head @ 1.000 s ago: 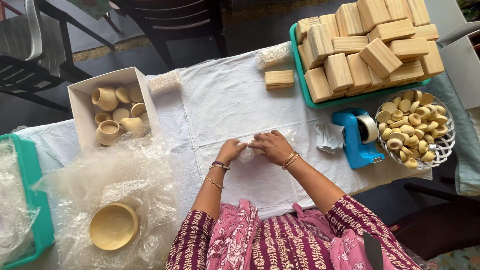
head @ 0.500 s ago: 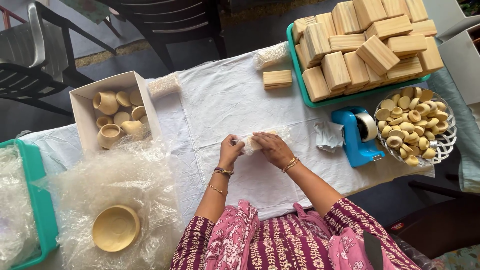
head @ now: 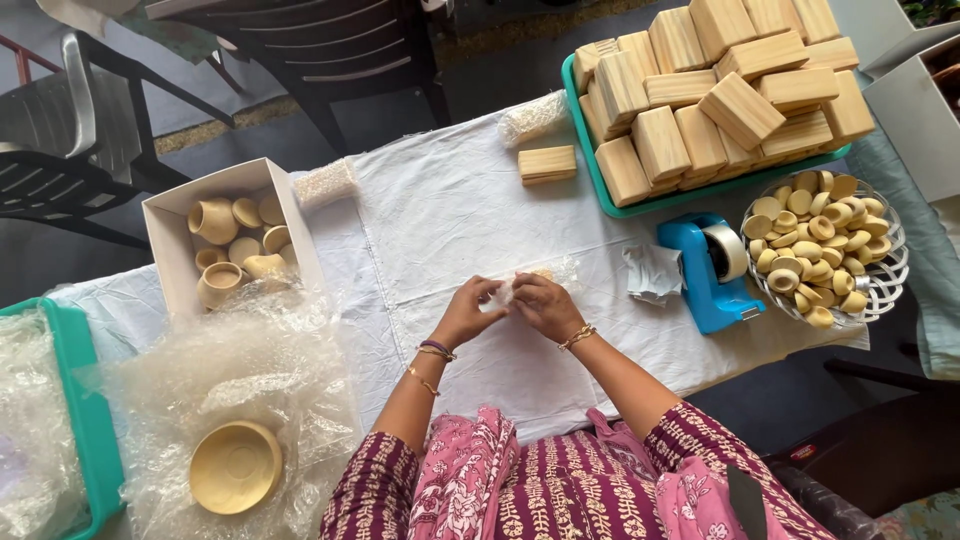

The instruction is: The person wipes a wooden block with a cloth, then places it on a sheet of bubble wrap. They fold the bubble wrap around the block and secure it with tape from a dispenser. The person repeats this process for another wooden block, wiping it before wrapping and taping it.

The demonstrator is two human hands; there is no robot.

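Fingers (head: 497,293) of both hands pinch a small, clear-wrapped piece (head: 527,283); contents unclear.

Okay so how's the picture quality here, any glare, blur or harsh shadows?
Head view: soft, even light, no hard shadows on the white cloth; mild sheen on the bubble wrap at the left; the hands are sharp, without motion blur; the wrapped piece between them is too small to make out; edges look slightly stretched.

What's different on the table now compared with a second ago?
Little. The left hand and right hand have stayed together on the small clear-wrapped piece at mid-table, fingers shifting slightly as they work the wrap. Nothing was picked up or let go. The tape dispenser, tray of wooden blocks, bowl of small parts and white box are unmoved.
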